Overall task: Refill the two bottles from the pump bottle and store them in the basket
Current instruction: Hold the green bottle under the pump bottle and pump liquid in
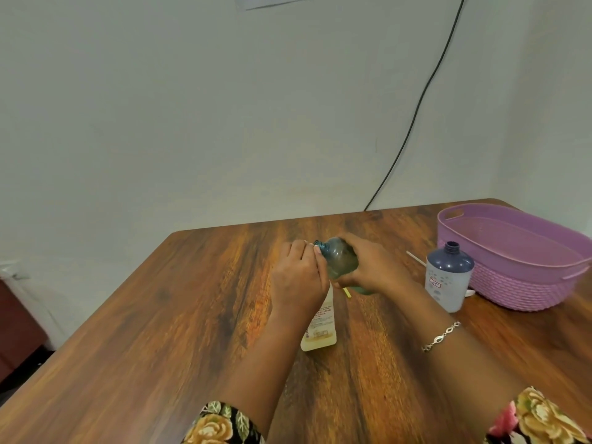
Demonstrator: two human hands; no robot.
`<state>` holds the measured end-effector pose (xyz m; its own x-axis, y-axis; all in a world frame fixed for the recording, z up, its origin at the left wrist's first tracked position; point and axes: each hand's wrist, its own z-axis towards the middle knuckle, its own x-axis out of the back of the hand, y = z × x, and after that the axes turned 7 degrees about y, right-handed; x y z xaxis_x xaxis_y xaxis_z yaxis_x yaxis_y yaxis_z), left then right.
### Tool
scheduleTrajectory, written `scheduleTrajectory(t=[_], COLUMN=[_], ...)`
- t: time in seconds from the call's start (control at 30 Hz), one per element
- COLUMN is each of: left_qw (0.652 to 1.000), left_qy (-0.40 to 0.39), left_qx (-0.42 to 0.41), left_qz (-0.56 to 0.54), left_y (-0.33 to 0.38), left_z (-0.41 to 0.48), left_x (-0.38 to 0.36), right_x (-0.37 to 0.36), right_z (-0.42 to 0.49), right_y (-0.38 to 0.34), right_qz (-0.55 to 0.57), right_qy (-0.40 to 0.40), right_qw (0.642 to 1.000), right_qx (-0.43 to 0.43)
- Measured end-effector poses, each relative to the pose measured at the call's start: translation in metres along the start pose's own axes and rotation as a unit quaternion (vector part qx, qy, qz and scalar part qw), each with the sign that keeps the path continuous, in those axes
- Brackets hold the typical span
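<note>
While clasping bottle (pixel 341 259) w/ R hand (pixel 373 267), tilts neck left, up to L hand (pixel 298 277); can't tell L's hold.

Readable text is thin. Cream-white flat plastic bottle (pixel 318 328), standing upright: the front label has red lettering, and one line looks to end in "CHG", rest blurred. Black letters run vertically up the label's left edge, starting "BIO", remainder unclear. Small print under the red lines is too fine to read. Left hand (pixel 298 280) covers the top of that label. White round bottle with dark blue shoulder (pixel 448 283): small red-framed tag (pixel 434 282) on its front, text inside illegible. Translucent green bottle (pixel 341 259) gripped by right hand (pixel 374 267): any print can't be made out
</note>
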<state>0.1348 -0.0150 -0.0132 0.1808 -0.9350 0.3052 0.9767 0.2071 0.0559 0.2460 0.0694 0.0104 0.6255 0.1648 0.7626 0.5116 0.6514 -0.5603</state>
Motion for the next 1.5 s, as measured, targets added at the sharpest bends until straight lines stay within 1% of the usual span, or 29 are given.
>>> scheduleTrajectory(t=[0.1, 0.27, 0.4, 0.53, 0.67, 0.83, 1.0, 1.3, 1.5], left_qw=[1.000, 1.000, 1.000, 1.000, 1.000, 0.999, 1.000, 1.000, 1.000], left_qy=[-0.017, -0.011, 0.002, -0.011, -0.024, -0.029, -0.018, -0.012, 0.003], left_qx=[0.003, 0.006, 0.001, -0.008, -0.002, 0.004, 0.006, 0.008, 0.010], left_qz=[0.001, -0.010, -0.011, 0.001, -0.014, -0.026, -0.023, -0.015, 0.000], left_y=[0.000, -0.004, -0.003, -0.001, -0.003, -0.002, 0.000, 0.000, 0.003], left_z=[0.003, 0.014, 0.001, -0.004, 0.005, 0.001, -0.007, 0.014, 0.004], left_x=[0.003, 0.004, 0.000, -0.001, 0.003, 0.004, -0.002, 0.004, -0.003], right_x=[0.001, 0.005, 0.000, -0.003, -0.002, 0.002, -0.003, 0.005, 0.000], right_z=[-0.001, 0.003, 0.002, 0.001, 0.002, 0.006, 0.003, 0.006, 0.003], right_y=[-0.001, -0.005, -0.002, 0.000, -0.002, -0.003, 0.000, -0.004, 0.002], right_qz=[0.004, 0.011, 0.001, -0.001, 0.019, 0.009, 0.013, 0.003, 0.012], right_qy=[0.008, 0.024, 0.014, 0.003, 0.025, 0.024, 0.002, 0.025, 0.010], right_qw=[1.000, 1.000, 1.000, 1.000, 0.999, 1.000, 1.000, 1.000, 1.000], right_qx=[0.001, 0.008, 0.005, 0.000, -0.003, 0.007, -0.008, 0.009, 0.007])
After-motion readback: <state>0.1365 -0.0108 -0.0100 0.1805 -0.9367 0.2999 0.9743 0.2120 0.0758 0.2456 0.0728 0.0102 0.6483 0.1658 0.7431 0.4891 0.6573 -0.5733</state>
